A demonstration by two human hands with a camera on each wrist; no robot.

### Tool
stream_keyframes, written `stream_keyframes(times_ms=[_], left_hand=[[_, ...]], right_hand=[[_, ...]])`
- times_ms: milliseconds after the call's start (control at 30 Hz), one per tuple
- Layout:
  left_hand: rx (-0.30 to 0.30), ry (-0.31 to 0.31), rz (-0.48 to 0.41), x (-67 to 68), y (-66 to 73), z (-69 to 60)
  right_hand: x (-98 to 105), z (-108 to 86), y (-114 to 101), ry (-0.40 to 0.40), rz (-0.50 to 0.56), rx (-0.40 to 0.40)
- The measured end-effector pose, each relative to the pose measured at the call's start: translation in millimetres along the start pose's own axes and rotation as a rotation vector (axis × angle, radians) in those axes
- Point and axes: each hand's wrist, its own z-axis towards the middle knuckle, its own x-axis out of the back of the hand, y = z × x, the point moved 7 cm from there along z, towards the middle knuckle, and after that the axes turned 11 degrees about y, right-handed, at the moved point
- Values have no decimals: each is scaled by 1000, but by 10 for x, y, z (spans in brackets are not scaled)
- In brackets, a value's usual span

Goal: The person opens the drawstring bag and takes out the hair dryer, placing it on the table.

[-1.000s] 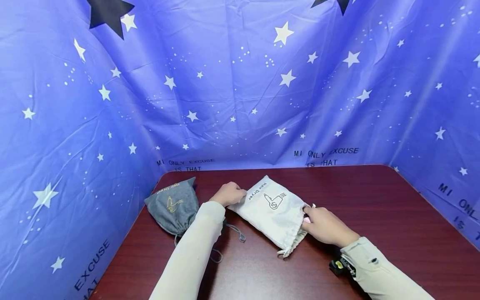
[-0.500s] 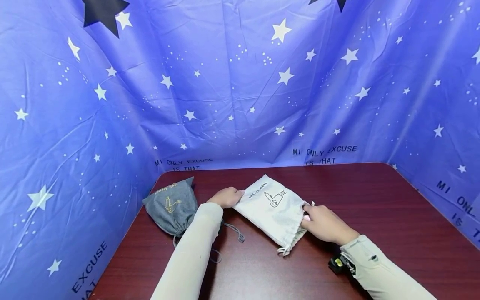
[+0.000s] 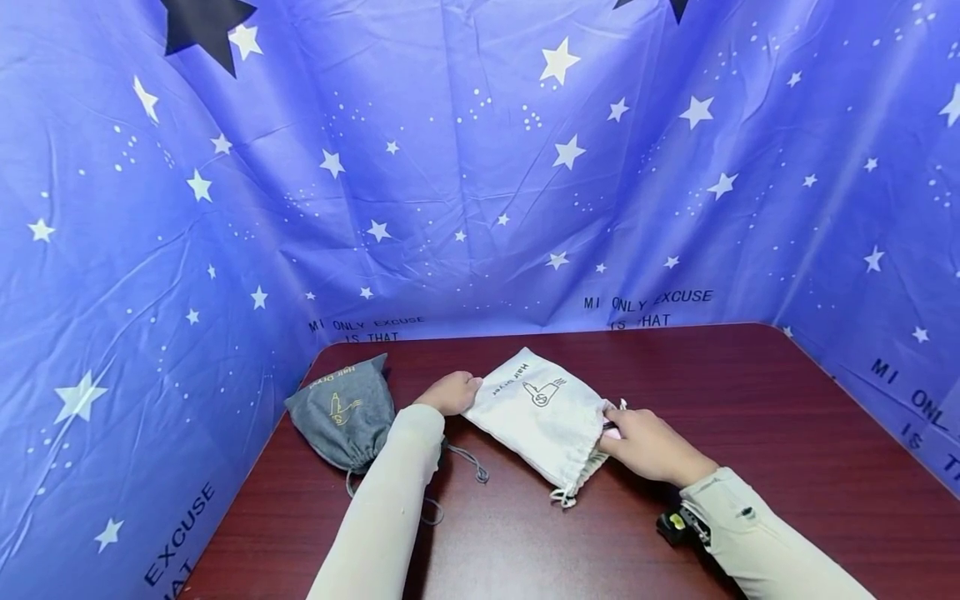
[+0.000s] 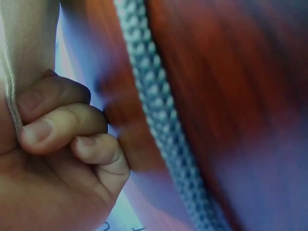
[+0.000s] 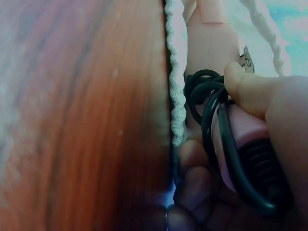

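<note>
A white drawstring bag (image 3: 551, 429), printed with "Hair Dryer" and a dryer outline, lies with its mouth to the right. My left hand (image 3: 450, 393) grips the bag's left corner; in the left wrist view its fingers (image 4: 67, 126) are curled against the cloth. At the bag's mouth, my right hand (image 3: 648, 443) holds a pink hair dryer (image 5: 248, 122) by its handle. A black cord (image 5: 208, 110) is looped around the handle. The dryer's other end is hidden in the bag, apart from a pale pink part seen past the cord.
Left of my left forearm lies a grey drawstring bag (image 3: 348, 417), pulled shut, its grey cord (image 3: 472, 462) trailing past the arm. The dark red table (image 3: 787, 417) is bordered by blue star-patterned cloth (image 3: 465, 167). A black device (image 3: 675, 527) sits at my right wrist.
The white bag has shifted slightly left with my left hand at its corner. My right hand stays at the bag's mouth, holding the hair dryer. The grey bag has not moved.
</note>
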Motion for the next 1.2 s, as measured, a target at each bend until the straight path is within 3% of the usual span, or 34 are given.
stream_keyframes(times_ms=[300, 1200], left_hand=[[2, -46, -31, 2, -21, 26], [49, -55, -32, 53, -43, -11]], right_hand=[[-7, -4, 72, -9, 34, -1], [11, -89, 138, -53, 80, -33]])
